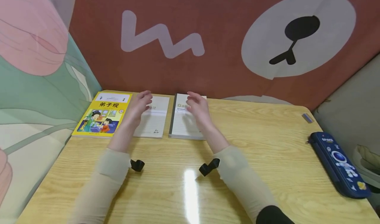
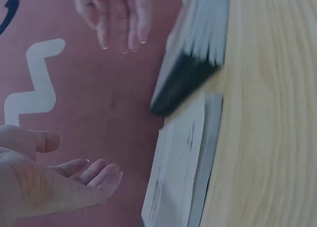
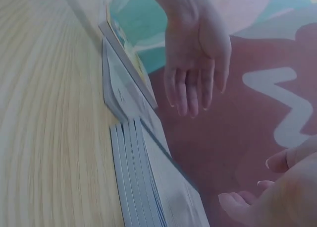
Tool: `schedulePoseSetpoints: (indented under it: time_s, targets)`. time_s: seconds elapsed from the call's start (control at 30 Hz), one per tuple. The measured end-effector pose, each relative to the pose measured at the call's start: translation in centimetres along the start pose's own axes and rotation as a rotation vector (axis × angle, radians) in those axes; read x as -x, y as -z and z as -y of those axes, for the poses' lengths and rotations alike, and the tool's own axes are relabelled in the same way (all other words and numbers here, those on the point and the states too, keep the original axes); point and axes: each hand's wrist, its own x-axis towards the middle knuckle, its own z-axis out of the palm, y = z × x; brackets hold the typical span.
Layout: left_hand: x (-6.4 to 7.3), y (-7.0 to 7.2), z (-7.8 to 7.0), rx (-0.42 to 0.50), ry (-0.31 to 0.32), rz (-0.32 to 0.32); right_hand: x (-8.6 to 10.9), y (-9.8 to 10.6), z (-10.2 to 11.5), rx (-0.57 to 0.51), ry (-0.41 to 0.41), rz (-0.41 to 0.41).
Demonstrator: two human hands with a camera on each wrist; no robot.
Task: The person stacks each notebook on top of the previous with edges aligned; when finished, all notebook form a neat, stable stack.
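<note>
Three groups of books lie along the table's far side. My left hand (image 1: 138, 108) is raised over the gap between a yellow picture-covered book (image 1: 99, 116) and a pale notebook (image 1: 152, 123), fingers relaxed and holding nothing. Over a stack of white notebooks with a dark spine (image 1: 182, 126) hovers my right hand (image 1: 199, 110), also loose and without anything in it. The two palms face each other. From the right wrist, the stack's several layered edges (image 3: 131, 167) show below the fingers; the left wrist view shows its dark spine (image 2: 181, 83) end-on.
A dark blue pencil case (image 1: 338, 164) with a space print lies at the table's right edge. Behind it is a small blue-grey eraser-like block (image 1: 307, 118). A brown wall with a cartoon bear face (image 1: 222, 69) rises directly behind the wooden table (image 1: 252, 135).
</note>
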Motion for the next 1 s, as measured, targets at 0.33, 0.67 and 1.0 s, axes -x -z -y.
schedulePoseSetpoints:
  time_s: [0.33, 0.67, 1.0]
  targets:
    - [-0.2, 4.0, 0.1, -0.374, -0.007, 0.062, 0.7, -5.1, -0.2, -0.001, -0.065, 0.122]
    - [0.2, 7.2, 1.2, -0.579, 0.062, 0.130, 1.7, -9.1, -1.2, 0.133, -0.129, 0.130]
    - [-0.4, 7.3, 1.5, -0.581, 0.141, 0.163, 1.9, -9.9, -1.8, 0.212, -0.172, 0.099]
